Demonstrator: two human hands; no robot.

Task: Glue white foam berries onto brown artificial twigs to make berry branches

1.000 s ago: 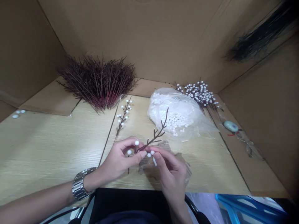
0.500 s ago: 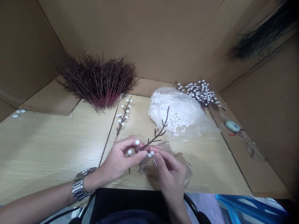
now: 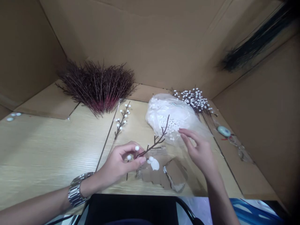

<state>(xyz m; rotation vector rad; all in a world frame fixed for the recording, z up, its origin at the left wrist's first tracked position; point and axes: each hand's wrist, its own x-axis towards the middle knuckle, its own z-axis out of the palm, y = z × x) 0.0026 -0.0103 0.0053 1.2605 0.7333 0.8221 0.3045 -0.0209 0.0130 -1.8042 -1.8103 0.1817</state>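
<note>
My left hand (image 3: pixel 127 157) is closed on a brown artificial twig (image 3: pixel 153 145), pinching it low between thumb and fingers. Small white balls sit on its lower side shoots, and its upper tips are bare. My right hand (image 3: pixel 197 147) is open, thumb and forefinger slightly apart, at the front of a clear plastic bag (image 3: pixel 185 109) holding many white balls (image 3: pixel 170 123). Just beyond my left thumb, a white glue-like blob (image 3: pixel 154 164) lies on a torn piece of cardboard (image 3: pixel 175 175).
A twig with white balls (image 3: pixel 122 120) lies behind my left hand. A large bundle of bare twigs (image 3: pixel 100 89) is at the back left, and ball-tipped twigs (image 3: pixel 197 100) at the back right. Cardboard walls (image 3: pixel 150 43) surround the table. A pale green oval object (image 3: pixel 223 131) sits at right.
My right hand has left the twig and moved right and forward to the bag, uncovering the white blob and the torn cardboard. My left hand keeps the twig in nearly the same place.
</note>
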